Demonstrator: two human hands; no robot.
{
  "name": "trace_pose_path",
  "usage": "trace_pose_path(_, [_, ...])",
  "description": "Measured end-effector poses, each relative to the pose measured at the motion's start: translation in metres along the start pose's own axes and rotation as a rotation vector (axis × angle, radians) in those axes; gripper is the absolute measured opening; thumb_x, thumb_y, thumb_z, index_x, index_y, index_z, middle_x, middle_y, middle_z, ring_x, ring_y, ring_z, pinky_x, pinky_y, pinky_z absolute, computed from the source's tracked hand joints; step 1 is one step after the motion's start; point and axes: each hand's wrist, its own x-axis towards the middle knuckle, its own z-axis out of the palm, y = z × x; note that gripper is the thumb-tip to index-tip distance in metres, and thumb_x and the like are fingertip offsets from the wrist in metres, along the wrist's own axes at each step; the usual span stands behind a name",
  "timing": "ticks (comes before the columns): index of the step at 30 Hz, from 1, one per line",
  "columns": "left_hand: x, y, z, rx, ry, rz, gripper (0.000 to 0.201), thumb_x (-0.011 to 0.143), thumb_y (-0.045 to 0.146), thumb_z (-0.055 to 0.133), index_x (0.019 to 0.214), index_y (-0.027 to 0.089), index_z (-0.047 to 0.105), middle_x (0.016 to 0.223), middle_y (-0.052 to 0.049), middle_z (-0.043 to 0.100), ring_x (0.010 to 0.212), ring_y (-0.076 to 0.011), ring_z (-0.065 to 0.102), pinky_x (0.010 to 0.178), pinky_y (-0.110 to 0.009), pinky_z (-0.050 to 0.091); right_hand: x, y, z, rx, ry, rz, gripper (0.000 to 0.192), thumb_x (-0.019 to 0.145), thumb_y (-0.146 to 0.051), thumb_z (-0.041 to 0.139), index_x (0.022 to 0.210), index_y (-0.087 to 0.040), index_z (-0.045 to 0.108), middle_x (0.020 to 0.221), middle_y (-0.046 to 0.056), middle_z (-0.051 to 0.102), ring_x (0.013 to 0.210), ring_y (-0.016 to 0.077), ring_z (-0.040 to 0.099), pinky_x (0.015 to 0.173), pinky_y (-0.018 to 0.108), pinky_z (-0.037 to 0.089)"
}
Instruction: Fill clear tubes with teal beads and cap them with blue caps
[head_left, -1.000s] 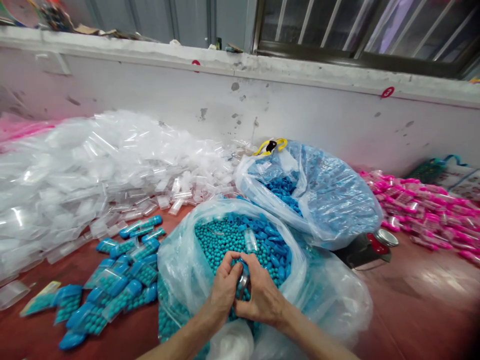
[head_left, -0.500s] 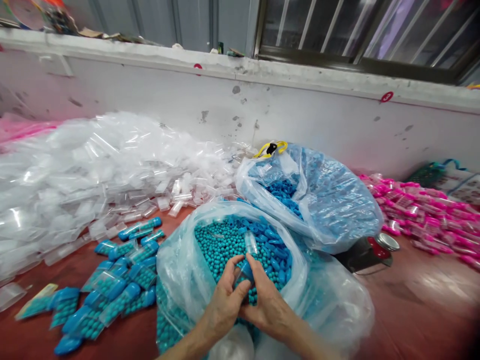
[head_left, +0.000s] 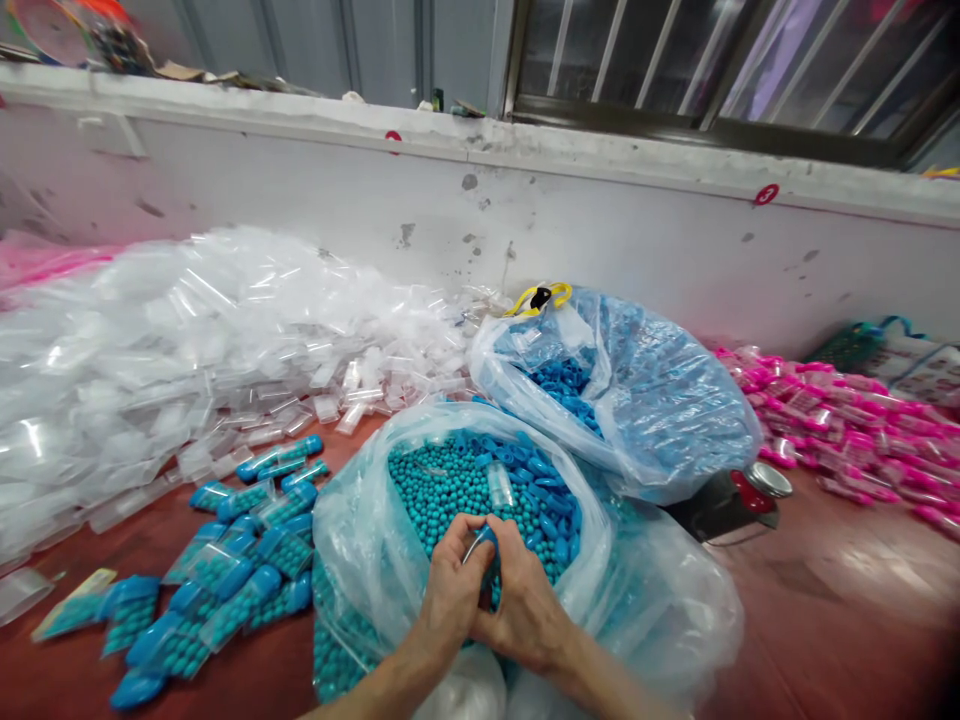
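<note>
My left hand (head_left: 454, 575) and my right hand (head_left: 521, 590) meet over an open plastic bag (head_left: 352, 510). Between them they pinch a small clear container with a blue cap (head_left: 484, 540), mostly covered by my fingers. Inside the bag lie teal beads (head_left: 431, 490) on the left and blue caps (head_left: 551, 490) on the right. One clear empty tube (head_left: 500, 485) rests on the beads just beyond my fingertips.
Bead-filled, blue-capped containers (head_left: 225, 570) lie at the left. Behind them rises a large heap of clear containers (head_left: 225, 330). A second bag (head_left: 660, 390) holds blue caps. Pink pieces (head_left: 840, 430) and a dark red object with a metal knob (head_left: 750, 495) are at the right.
My hands have drawn closer together around the container, and the fingers now cover more of its blue cap. The piles and bags have stayed as they were.
</note>
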Motion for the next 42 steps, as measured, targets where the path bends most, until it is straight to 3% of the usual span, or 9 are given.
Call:
trace_pose_path(3, [0.006, -0.003, -0.006, 0.02, -0.029, 0.012, 0.021, 0.07, 0.032, 0.057, 0.084, 0.018, 0.05, 0.056, 0.006, 0.049, 0.047, -0.0071, 0.043, 0.043, -0.017, 0.033, 0.004, 0.002, -0.001, 0.075, -0.065, 0.061, 0.081, 0.059, -0.024, 0.064, 0.129, -0.011, 0.026, 0.115, 0.017, 0.047, 0.1, 0.0275, 0.051, 0.085, 0.042, 0.041])
trace_pose_path(7, [0.009, 0.001, -0.026, -0.119, -0.208, -0.042, 0.038, 0.069, 0.041, 0.059, 0.096, 0.017, 0.049, 0.063, 0.003, 0.053, 0.049, -0.0094, 0.049, 0.044, -0.02, 0.036, 0.007, 0.0, -0.014, 0.335, -0.255, 0.124, 0.102, 0.058, -0.02, 0.069, 0.138, -0.018, 0.005, 0.111, 0.009, 0.053, 0.079, 0.0182, 0.058, 0.073, 0.033, 0.048])
trace_pose_path(10, [0.009, 0.008, -0.04, -0.211, -0.259, -0.092, 0.044, 0.069, 0.044, 0.059, 0.103, 0.019, 0.046, 0.064, 0.004, 0.052, 0.045, -0.0093, 0.05, 0.042, -0.021, 0.036, 0.009, 0.0, -0.023, 0.471, -0.251, 0.157, 0.098, 0.062, -0.018, 0.066, 0.138, -0.022, 0.005, 0.118, 0.009, 0.049, 0.075, 0.0156, 0.058, 0.067, 0.03, 0.049])
trace_pose_path(13, [0.007, 0.012, -0.044, -0.242, -0.23, -0.085, 0.044, 0.069, 0.042, 0.061, 0.103, 0.02, 0.045, 0.068, 0.004, 0.052, 0.046, -0.0087, 0.051, 0.044, -0.021, 0.036, 0.011, 0.0, -0.022, 0.471, -0.226, 0.171, 0.085, 0.067, -0.019, 0.061, 0.137, -0.022, 0.013, 0.125, 0.01, 0.044, 0.072, 0.0135, 0.058, 0.066, 0.028, 0.049])
trace_pose_path(19, [0.003, 0.007, -0.029, -0.238, -0.164, -0.052, 0.049, 0.067, 0.044, 0.062, 0.107, 0.02, 0.045, 0.071, 0.003, 0.054, 0.053, -0.0088, 0.049, 0.052, -0.022, 0.038, 0.01, -0.011, -0.006, 0.152, -0.133, 0.147, 0.081, 0.061, -0.029, 0.067, 0.131, -0.018, 0.028, 0.107, 0.008, 0.056, 0.08, 0.0203, 0.058, 0.071, 0.032, 0.047])
trace_pose_path(25, [0.006, -0.003, -0.026, -0.056, -0.074, 0.034, 0.027, 0.071, 0.037, 0.057, 0.09, 0.019, 0.048, 0.059, 0.006, 0.046, 0.052, -0.0085, 0.043, 0.048, -0.019, 0.034, 0.009, -0.017, -0.001, 0.066, -0.036, 0.045, 0.057, 0.064, -0.018, 0.053, 0.118, -0.018, 0.037, 0.102, 0.008, 0.057, 0.087, 0.0226, 0.059, 0.072, 0.035, 0.048])
trace_pose_path(30, [0.001, -0.001, -0.031, 0.129, 0.043, 0.142, 0.011, 0.075, 0.024, 0.05, 0.085, 0.019, 0.05, 0.058, 0.006, 0.044, 0.053, -0.0089, 0.041, 0.051, -0.019, 0.033, 0.008, -0.017, 0.01, 0.023, -0.042, -0.018, 0.063, 0.061, -0.017, 0.053, 0.12, -0.015, 0.032, 0.11, 0.013, 0.052, 0.095, 0.0263, 0.056, 0.077, 0.038, 0.047])
trace_pose_path(36, [0.001, -0.001, -0.045, 0.188, 0.093, 0.164, 0.014, 0.074, 0.029, 0.052, 0.084, 0.02, 0.051, 0.063, 0.004, 0.051, 0.06, -0.0124, 0.048, 0.058, -0.022, 0.038, 0.013, -0.027, 0.023, -0.008, -0.049, -0.011, 0.066, 0.061, -0.024, 0.059, 0.12, -0.013, 0.033, 0.108, 0.015, 0.051, 0.093, 0.0277, 0.056, 0.076, 0.041, 0.046])
trace_pose_path(42, [0.003, 0.004, -0.043, 0.187, 0.058, 0.214, 0.016, 0.075, 0.035, 0.052, 0.082, 0.021, 0.05, 0.057, 0.006, 0.046, 0.051, -0.01, 0.044, 0.049, -0.02, 0.036, 0.017, -0.03, 0.009, -0.061, -0.18, -0.02, 0.077, 0.063, -0.026, 0.062, 0.13, -0.014, 0.026, 0.113, 0.014, 0.05, 0.098, 0.0281, 0.054, 0.077, 0.039, 0.046])
